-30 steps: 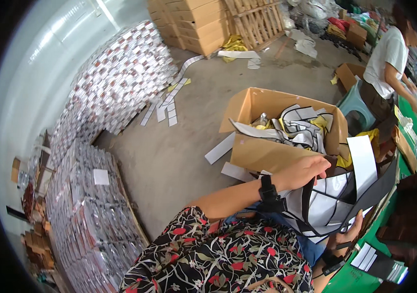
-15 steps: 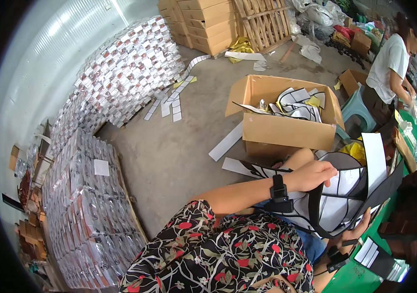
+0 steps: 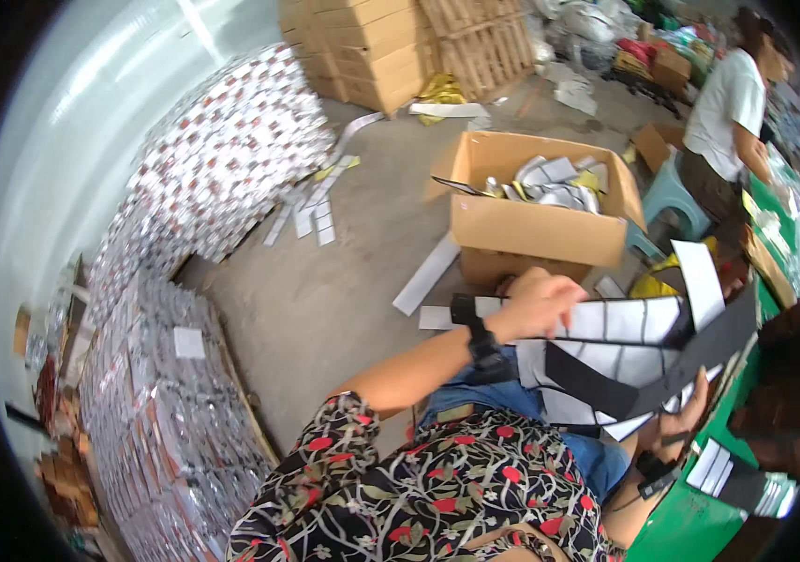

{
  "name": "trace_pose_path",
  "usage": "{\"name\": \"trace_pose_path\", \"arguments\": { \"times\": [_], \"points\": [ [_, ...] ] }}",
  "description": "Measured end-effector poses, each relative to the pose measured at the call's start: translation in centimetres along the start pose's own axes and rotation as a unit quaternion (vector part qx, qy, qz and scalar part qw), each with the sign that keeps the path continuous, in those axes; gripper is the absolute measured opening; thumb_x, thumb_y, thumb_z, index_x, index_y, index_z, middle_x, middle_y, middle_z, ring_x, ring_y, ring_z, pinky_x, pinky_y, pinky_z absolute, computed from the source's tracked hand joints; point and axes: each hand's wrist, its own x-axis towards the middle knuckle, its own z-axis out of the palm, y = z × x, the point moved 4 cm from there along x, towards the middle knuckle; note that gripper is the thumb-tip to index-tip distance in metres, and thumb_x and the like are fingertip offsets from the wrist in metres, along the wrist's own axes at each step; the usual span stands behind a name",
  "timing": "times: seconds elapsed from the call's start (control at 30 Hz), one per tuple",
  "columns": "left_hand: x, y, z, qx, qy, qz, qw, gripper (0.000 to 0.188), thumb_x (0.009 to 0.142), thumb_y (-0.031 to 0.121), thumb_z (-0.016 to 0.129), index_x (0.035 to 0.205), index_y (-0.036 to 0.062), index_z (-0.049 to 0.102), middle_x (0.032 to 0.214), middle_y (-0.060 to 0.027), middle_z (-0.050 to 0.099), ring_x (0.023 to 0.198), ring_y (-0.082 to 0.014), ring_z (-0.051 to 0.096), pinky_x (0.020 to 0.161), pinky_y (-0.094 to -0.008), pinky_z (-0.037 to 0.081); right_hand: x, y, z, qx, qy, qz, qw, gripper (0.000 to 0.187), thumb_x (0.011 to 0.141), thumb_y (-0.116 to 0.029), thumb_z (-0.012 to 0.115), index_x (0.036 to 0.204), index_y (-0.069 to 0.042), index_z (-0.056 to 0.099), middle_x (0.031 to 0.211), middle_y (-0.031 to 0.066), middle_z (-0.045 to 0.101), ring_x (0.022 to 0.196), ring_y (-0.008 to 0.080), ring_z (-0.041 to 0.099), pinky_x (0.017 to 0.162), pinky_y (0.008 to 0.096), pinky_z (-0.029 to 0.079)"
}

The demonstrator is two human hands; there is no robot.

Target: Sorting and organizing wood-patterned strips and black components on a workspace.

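Note:
Across my lap lies a bundle of white strips with black edging and cross lines (image 3: 625,319). A wide black band (image 3: 592,379) bends over it and rises to the right. My left hand (image 3: 542,302) hovers at the bundle's upper left part, fingers loosely bent and apart, with nothing visible in them. At the bundle's lower right edge, my right hand (image 3: 692,410) grips it from below, its fingers partly hidden under the strips. One plain white strip (image 3: 698,284) stands up at the right side of the bundle.
An open cardboard box (image 3: 540,234) holding similar strips stands ahead. A green table (image 3: 690,520) runs along my right, with small strip bundles (image 3: 747,478) on it. Wrapped stacks (image 3: 175,412) stand at left. Another person (image 3: 723,108) works by a pale blue stool (image 3: 672,201).
My left hand has moved left and let go of the black band, which has dropped onto the strips. The strips lie flatter and more spread out. My right hand keeps its hold.

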Motion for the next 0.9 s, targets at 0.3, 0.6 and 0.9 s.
{"name": "trace_pose_path", "arguments": {
  "times": [0.3,0.6,0.9],
  "points": [
    [3.5,5.2,-5.2,-0.018,-0.023,0.062,0.998,0.033,0.09,0.021,0.052,0.115,-0.0006,0.049,0.102,-0.0094,0.057,0.089,-0.0125,0.054,0.079,-0.0251,0.045,1.9,0.4,4.8,-0.191,0.001,-0.119,0.974,0.038,0.075,-0.012,0.063,0.109,0.001,0.054,0.098,0.0069,0.06,0.088,0.0186,0.058,0.078,0.032,0.047],
    [9.9,3.8,4.2,0.074,-0.142,0.115,0.98,0.082,0.083,0.042,0.059,0.133,-0.01,0.021,0.133,-0.0316,0.03,0.127,-0.037,0.03,0.103,-0.0379,0.027,-0.8,-0.6,8.4,-0.185,-0.064,-0.155,0.968,0.045,0.077,-0.012,0.06,0.117,0.003,0.048,0.107,0.0101,0.058,0.096,0.0183,0.056,0.087,0.0307,0.042],
    [10.3,4.5,6.5,0.017,-0.231,-0.024,0.972,0.099,0.075,0.034,0.071,0.136,-0.0092,0.005,0.13,-0.0298,0.034,0.123,-0.0296,0.036,0.1,-0.0351,0.031,0.1,-1.5,9.1,-0.309,0.001,-0.21,0.928,0.036,0.075,-0.01,0.064,0.106,0.005,0.054,0.096,0.0087,0.061,0.084,0.0148,0.058,0.077,0.0281,0.046]
  ]
}}
